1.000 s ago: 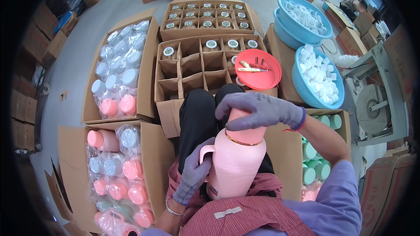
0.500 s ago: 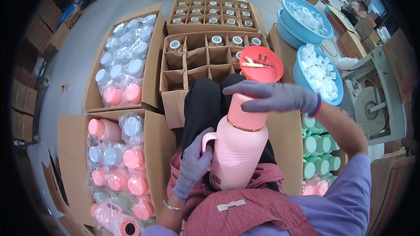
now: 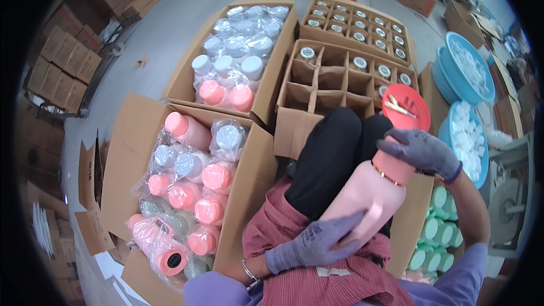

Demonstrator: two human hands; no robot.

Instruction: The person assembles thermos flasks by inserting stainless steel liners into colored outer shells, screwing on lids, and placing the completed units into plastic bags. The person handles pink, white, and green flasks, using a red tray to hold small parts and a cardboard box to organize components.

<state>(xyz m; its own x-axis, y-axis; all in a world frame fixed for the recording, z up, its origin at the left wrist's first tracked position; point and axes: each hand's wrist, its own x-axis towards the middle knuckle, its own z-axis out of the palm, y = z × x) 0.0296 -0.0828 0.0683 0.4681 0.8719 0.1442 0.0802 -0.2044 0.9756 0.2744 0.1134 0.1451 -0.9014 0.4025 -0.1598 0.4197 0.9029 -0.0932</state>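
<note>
A pale pink thermos flask (image 3: 354,195) with a side handle lies tilted across my lap, its top toward the upper right. On it sits a coral-pink cup lid (image 3: 391,163), with a shiny gold ring below. My right hand (image 3: 426,152), in a grey-purple glove, is closed around this lid. Gloved too, my left hand (image 3: 314,243) holds the flask low on its body, below the handle. Beyond the lid, a red round tray (image 3: 403,118) carries small light-coloured tools and dark red pieces.
A carton (image 3: 258,164) at left holds bagged pink and blue flasks; another carton (image 3: 275,99) behind it holds more. Divided cartons (image 3: 294,124) with silver-topped bottles stand ahead. Blue basins (image 3: 447,82) of white parts stand at right, above mint-green flasks (image 3: 436,232).
The view has swung left. The flask has tipped and turned, its handle now toward me. My left hand has gone from the handle to the lower body; my right hand stays at the lid.
</note>
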